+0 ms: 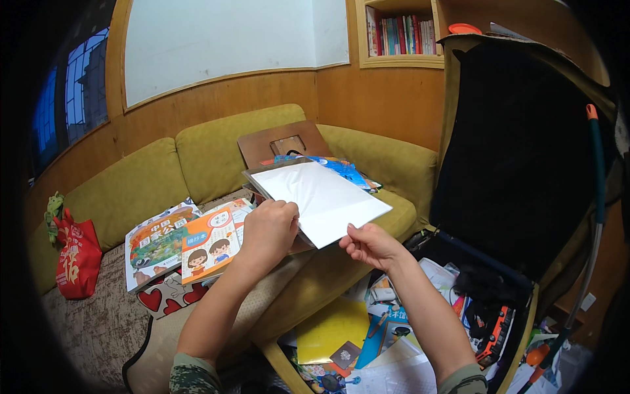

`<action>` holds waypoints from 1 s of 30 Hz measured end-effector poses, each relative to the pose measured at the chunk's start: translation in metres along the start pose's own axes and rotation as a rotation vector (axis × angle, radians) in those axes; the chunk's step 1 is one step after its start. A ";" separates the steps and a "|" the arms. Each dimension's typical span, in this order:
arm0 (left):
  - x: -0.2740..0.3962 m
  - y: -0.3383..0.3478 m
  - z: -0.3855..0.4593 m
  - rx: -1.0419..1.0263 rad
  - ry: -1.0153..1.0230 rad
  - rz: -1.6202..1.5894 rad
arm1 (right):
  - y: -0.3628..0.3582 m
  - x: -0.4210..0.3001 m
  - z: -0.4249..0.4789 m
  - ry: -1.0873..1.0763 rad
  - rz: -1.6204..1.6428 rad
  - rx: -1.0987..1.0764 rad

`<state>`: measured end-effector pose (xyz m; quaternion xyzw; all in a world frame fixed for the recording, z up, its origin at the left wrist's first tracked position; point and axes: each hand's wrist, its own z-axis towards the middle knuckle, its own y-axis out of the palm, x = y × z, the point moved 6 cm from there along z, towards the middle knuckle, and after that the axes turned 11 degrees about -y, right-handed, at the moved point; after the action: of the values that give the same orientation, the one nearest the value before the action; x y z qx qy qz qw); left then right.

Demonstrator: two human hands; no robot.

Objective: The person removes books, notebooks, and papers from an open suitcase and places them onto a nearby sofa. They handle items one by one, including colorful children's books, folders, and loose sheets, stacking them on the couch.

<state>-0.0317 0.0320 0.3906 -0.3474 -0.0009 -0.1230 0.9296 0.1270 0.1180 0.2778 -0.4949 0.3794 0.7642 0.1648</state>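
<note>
A flat white sheet or stack of paper slants over the sofa seat, with what looks like a clear plastic sleeve around its far end. My left hand is closed at the left edge of this sleeve, fingers mostly hidden. Between thumb and fingers, my right hand pinches the near right corner of the paper. Left of my left hand lie an orange and white notebook with cartoon children and a larger picture book. Blue-covered booklets show behind the paper.
Below my right arm, an open sofa storage box holds a yellow folder, papers and an orange toy bus. Its black-lined lid stands raised, a long pole beside it. A wooden board leans on the sofa; a red bag sits left.
</note>
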 end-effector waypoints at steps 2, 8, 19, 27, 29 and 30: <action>0.000 -0.001 -0.002 0.003 0.003 0.019 | 0.009 0.003 0.016 -0.012 -0.056 0.196; -0.003 0.009 0.001 0.057 0.022 0.085 | 0.011 -0.010 0.050 -0.118 -0.703 0.503; 0.078 0.035 -0.095 0.012 0.234 -0.272 | -0.096 0.060 -0.164 0.200 -1.345 0.435; 0.141 0.195 -0.265 -1.258 0.146 -0.144 | -0.116 0.109 -0.340 0.858 -1.529 0.339; 0.154 0.198 -0.290 -1.328 0.182 -0.116 | -0.110 0.115 -0.369 0.870 -1.551 0.421; 0.160 0.199 -0.301 -1.359 0.204 -0.101 | -0.107 0.115 -0.381 0.872 -1.562 0.465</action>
<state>0.1441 -0.0539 0.0481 -0.8395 0.1477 -0.1712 0.4940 0.3825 -0.1093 0.0471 -0.8088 0.1102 0.0864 0.5712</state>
